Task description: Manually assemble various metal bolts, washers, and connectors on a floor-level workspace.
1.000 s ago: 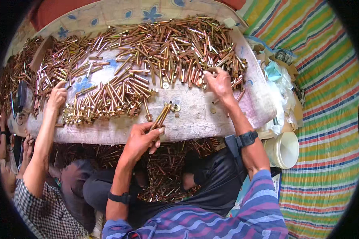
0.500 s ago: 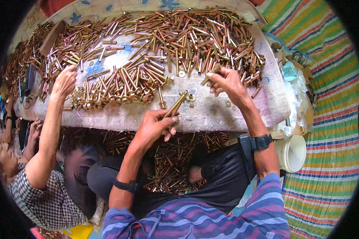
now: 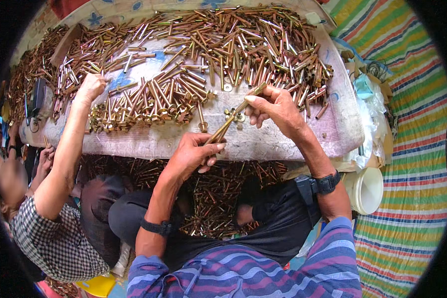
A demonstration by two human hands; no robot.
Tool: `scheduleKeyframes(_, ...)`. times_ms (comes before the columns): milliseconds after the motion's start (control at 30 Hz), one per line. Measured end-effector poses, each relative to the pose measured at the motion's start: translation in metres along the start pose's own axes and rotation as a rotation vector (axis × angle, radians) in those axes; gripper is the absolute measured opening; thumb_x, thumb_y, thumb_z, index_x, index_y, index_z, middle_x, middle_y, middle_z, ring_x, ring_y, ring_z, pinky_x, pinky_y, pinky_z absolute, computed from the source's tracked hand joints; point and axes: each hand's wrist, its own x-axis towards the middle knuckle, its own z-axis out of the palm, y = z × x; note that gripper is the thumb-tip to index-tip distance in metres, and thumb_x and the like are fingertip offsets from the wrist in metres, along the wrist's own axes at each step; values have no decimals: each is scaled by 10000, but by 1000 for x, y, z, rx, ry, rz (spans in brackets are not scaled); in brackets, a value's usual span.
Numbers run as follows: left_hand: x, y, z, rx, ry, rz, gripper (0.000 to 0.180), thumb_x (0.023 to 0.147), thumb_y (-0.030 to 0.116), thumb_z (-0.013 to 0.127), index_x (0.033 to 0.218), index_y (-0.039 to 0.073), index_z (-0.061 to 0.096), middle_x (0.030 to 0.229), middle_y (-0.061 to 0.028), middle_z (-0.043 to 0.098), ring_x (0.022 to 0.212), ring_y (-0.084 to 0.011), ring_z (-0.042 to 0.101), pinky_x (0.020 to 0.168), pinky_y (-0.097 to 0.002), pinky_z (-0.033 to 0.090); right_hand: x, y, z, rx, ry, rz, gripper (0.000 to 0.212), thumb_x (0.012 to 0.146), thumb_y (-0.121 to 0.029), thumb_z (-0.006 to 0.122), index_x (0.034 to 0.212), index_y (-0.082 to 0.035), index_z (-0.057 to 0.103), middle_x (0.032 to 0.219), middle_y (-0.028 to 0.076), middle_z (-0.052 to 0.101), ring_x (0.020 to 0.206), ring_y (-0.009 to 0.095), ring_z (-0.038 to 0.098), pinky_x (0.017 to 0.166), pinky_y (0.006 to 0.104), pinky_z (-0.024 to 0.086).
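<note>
My left hand (image 3: 191, 155) is closed around a few slim brass-coloured bolts (image 3: 220, 133), which point up and to the right. In my right hand (image 3: 279, 110), a brass-coloured metal tube (image 3: 256, 91) is pinched between thumb and fingers. The tube's lower end meets the tip of one bolt; whether the tip is inside it I cannot tell. Beyond my hands lies a heap of loose metal tubes (image 3: 263, 47). Left of them is a pile of bolts with nuts and washers (image 3: 151, 107). A few nuts (image 3: 239, 117) and a flat washer (image 3: 227, 87) lie close to my hands.
Everything lies on a padded, cloth-covered surface (image 3: 303, 146). At left, a co-worker's hand (image 3: 91, 87) reaches over the parts. More metal pieces (image 3: 216, 198) are heaped below, between my legs. A white bucket (image 3: 367, 191) and plastic bags (image 3: 370, 119) stand right, beside a striped sheet (image 3: 412, 164).
My right hand has moved slightly left with the tube, bringing it to the bolt tips in my left hand, which shifted slightly. The co-worker's hand has moved up and right.
</note>
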Motion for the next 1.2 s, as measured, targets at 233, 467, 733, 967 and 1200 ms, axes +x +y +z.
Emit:
scheduleKeyframes(233, 0, -5, -7, 28, -30, 15, 217, 922, 136, 692, 1079, -14, 685, 683, 21, 560, 504, -44, 476, 398, -213, 310, -3, -3, 0, -56, -2, -27, 253, 977, -202, 620, 1045, 41, 630, 815, 77, 668, 649, 125, 656, 559, 244, 552)
scheduleKeyframes(467, -9, 3, -4, 81, -38, -44, 199, 895, 176, 728, 992, 6, 689, 653, 41, 508, 503, -49, 432, 410, -219, 273, -8, -2, -3, -38, -51, -21, 235, 968, -212, 637, 1003, 20, 641, 785, 63, 671, 643, 121, 660, 545, 242, 531)
scheduleKeyframes(733, -15, 0, -4, 139, -76, -48, 211, 895, 225, 727, 934, 22, 685, 616, 50, 470, 492, -40, 385, 412, -213, 236, -20, -1, -4, -104, -69, -73, 221, 972, -193, 620, 1045, 15, 640, 797, 67, 676, 640, 124, 656, 560, 246, 532)
scheduleKeyframes(967, -22, 3, 0, 177, -91, -69, 205, 895, 219, 724, 887, 19, 682, 612, 42, 494, 479, -39, 388, 404, -217, 242, -31, 0, -5, -56, -78, -112, 218, 961, -207, 655, 1023, 1, 656, 808, 51, 687, 657, 109, 658, 550, 237, 504)
scheduleKeyframes(1200, -21, -5, -4, 162, -115, -79, 178, 909, 195, 711, 889, 22, 678, 641, 49, 504, 478, -27, 381, 385, -203, 226, -40, 2, -6, -60, -98, -127, 225, 960, -213, 653, 1042, -4, 661, 818, 50, 691, 660, 111, 659, 550, 245, 508)
